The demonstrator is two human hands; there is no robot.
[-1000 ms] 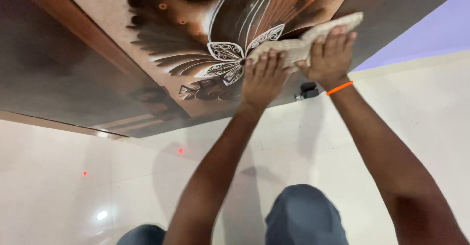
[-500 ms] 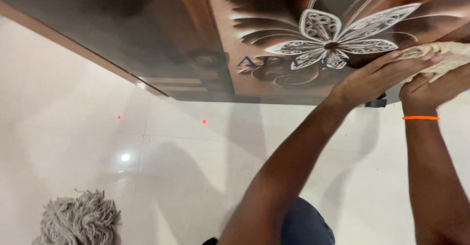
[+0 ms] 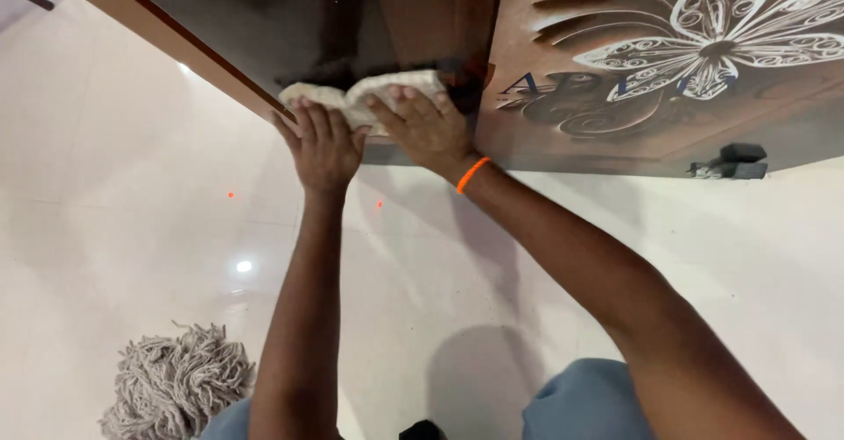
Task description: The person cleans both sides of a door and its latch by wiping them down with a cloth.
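Hands (image 3: 378, 132) leftward — flat on cloth (image 3: 365, 95)

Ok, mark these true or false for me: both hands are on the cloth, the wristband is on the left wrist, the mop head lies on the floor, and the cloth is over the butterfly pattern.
1. Both hands press the cloth. True: the left hand and the right hand lie flat on it.
2. The orange wristband is on the left wrist. False: it is on the right wrist.
3. A grey mop head lies on the floor. True.
4. The cloth covers the butterfly pattern. False: it lies on the dark glossy panel, apart from the pattern.
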